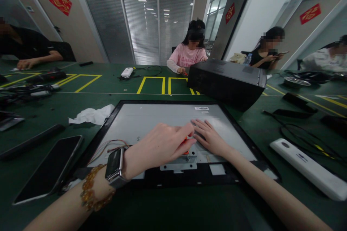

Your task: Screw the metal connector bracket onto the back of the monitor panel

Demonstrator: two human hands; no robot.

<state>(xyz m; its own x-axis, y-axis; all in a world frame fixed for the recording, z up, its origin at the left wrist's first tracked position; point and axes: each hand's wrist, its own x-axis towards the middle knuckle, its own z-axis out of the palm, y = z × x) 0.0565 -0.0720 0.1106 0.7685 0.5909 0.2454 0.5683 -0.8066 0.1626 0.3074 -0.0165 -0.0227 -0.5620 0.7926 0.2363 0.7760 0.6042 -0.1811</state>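
Before me a flat screen panel (159, 115) with a black frame lies with its grey metal back up. Near its front edge sits a metal bracket (179, 166) with screw holes. My left hand (168, 140), with a watch and bead bracelet on the wrist, is closed above the bracket around a screwdriver (186, 152). Only bits of its orange-red handle show; a short shaft points down at the bracket. My right hand (208, 136) rests on the panel's back just right of the bracket, fingers spread. Thin coloured wires (108, 144) run beside my left wrist.
A phone (48, 169) and crumpled tissue (92, 114) lie left of the panel. To the right are a white elongated device (309, 168) and black cables (300, 133). Across the green table (116, 90), a person (189, 50) touches a large black casing (225, 79). Other people sit around.
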